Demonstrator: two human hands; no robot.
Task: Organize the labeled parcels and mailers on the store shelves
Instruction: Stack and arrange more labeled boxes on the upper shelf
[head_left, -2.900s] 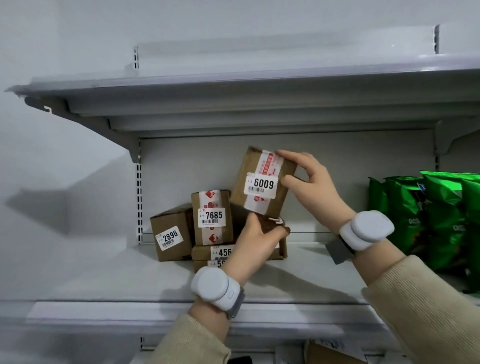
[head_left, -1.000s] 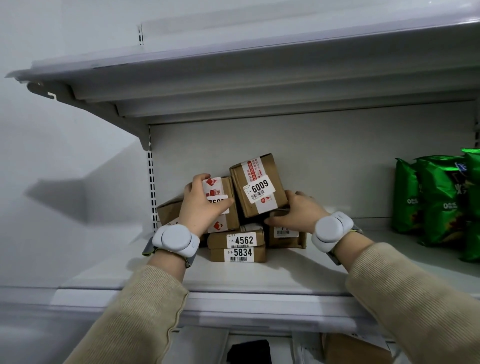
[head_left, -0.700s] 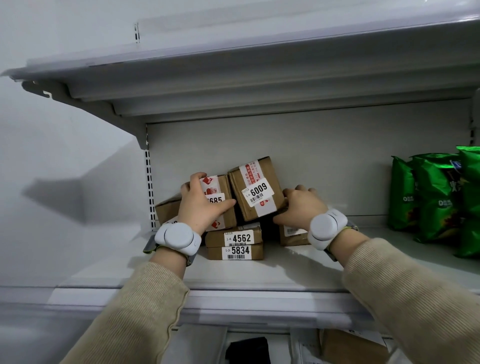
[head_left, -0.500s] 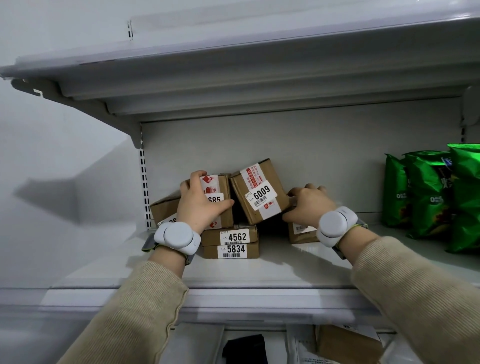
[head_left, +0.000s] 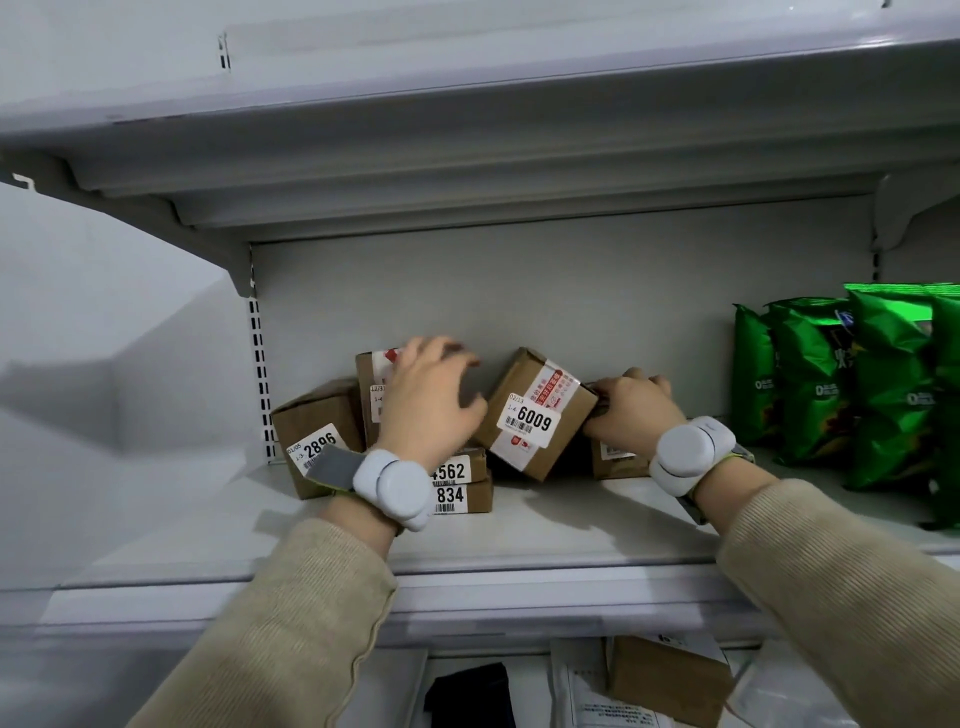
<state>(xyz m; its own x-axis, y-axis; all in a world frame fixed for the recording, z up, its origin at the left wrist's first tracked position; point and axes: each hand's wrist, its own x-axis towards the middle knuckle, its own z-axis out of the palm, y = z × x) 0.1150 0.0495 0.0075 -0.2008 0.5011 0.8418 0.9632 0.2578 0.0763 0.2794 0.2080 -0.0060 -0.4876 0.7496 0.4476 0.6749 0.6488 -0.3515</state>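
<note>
Lifting off the upright taped parcel (head_left: 375, 387), left hand (head_left: 428, 405) now hovers with blurred fingers spread, clamped on nothing, where half a second ago it pressed flat on that parcel's front. Leaves the upright parcel standing unaided between parcel 2896 (head_left: 318, 434) and parcel 6009 (head_left: 535, 413), its label mostly hidden behind the hand. Right hand (head_left: 631, 408) stays curled over the top edge of a low brown box (head_left: 615, 457) on the shelf (head_left: 519, 525), fingers closed on it, knuckles just beside the right corner of 6009. Parcel 6009 has tipped further and come lower than a second ago: now leaning clockwise, lower corner close to the shelf surface, left side against the flat stack of parcel 4562 (head_left: 460, 469) over the parcel ending 834 (head_left: 462, 496).

Suggests the cluster is nearly packed at the left end of the shelf, labels facing out, yet 6009 is not yet square. Likely calls for the freed left hand to straighten it while the right pushes the low box inward. Risks a slide forward if left tilted. Green snack bags (head_left: 852, 389) sit well apart at right; more parcels and mailers on the shelf below (head_left: 670, 680) appear still unsorted.
</note>
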